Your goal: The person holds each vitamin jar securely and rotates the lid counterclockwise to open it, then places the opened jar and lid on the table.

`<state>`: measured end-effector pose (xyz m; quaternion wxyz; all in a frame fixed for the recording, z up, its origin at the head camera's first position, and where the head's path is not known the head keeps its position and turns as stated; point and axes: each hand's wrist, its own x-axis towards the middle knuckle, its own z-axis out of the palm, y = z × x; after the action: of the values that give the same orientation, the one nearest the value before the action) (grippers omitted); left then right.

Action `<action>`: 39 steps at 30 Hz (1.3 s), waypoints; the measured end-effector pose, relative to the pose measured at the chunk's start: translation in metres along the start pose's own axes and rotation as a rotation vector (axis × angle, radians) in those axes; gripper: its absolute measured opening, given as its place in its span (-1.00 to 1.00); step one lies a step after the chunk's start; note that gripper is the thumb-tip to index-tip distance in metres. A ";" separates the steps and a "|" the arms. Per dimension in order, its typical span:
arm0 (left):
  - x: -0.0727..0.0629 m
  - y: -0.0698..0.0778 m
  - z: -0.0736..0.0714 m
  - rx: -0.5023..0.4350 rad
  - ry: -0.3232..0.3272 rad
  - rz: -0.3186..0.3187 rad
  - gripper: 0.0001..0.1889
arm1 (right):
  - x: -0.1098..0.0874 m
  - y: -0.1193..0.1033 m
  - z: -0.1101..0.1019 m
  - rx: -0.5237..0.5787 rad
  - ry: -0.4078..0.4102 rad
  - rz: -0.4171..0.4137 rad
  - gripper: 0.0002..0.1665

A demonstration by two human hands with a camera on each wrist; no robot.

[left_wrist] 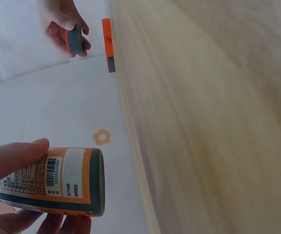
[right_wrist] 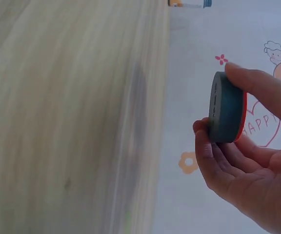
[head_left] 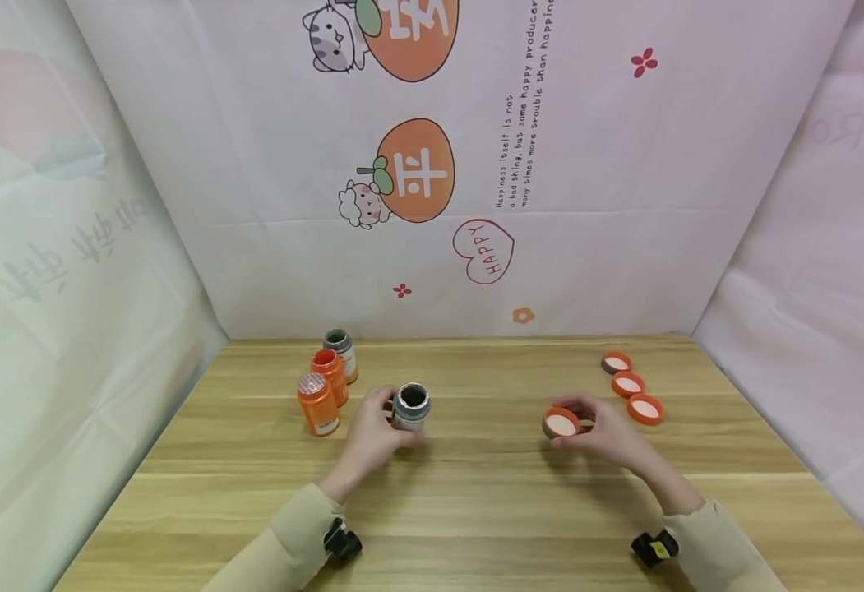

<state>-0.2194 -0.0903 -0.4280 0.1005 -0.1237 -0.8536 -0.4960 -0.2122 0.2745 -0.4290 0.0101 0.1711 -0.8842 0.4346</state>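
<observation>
My left hand (head_left: 372, 434) grips a grey-topped bottle (head_left: 411, 404) by its sides, with its uncapped mouth facing up. In the left wrist view this bottle (left_wrist: 72, 180) shows an orange and white label with a barcode, and it hangs off the tabletop. Between the thumb and fingers of my right hand (head_left: 603, 433) is a bottle cap (head_left: 561, 423), its white liner and orange rim turned upward. The right wrist view shows the cap's (right_wrist: 226, 109) dark grey outside, held above the table.
To the left stand a grey-topped bottle (head_left: 341, 358), an uncapped orange bottle (head_left: 331, 378) and an orange bottle (head_left: 318, 409) with a silvery patterned top. Three caps lie liner-up at the right: one grey-sided (head_left: 616, 363) and two orange (head_left: 628, 384). Printed cloth (head_left: 587, 247) walls the wooden table (head_left: 476, 510).
</observation>
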 end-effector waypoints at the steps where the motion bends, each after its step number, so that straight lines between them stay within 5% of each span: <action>1: 0.000 -0.001 -0.001 0.000 0.004 -0.004 -0.38 | 0.000 0.001 -0.001 -0.012 -0.002 -0.003 -0.25; 13: -0.002 -0.008 -0.017 0.020 0.049 -0.029 -0.35 | -0.003 0.008 -0.006 -0.298 0.076 0.022 -0.28; 39: -0.007 -0.028 -0.053 0.126 0.069 -0.129 -0.31 | -0.017 0.029 -0.029 -0.400 0.110 0.090 -0.28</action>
<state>-0.2188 -0.1503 -0.4269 0.1053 -0.0449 -0.8853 -0.4508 -0.2087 0.3185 -0.4361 0.0725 0.1020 -0.9577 0.2592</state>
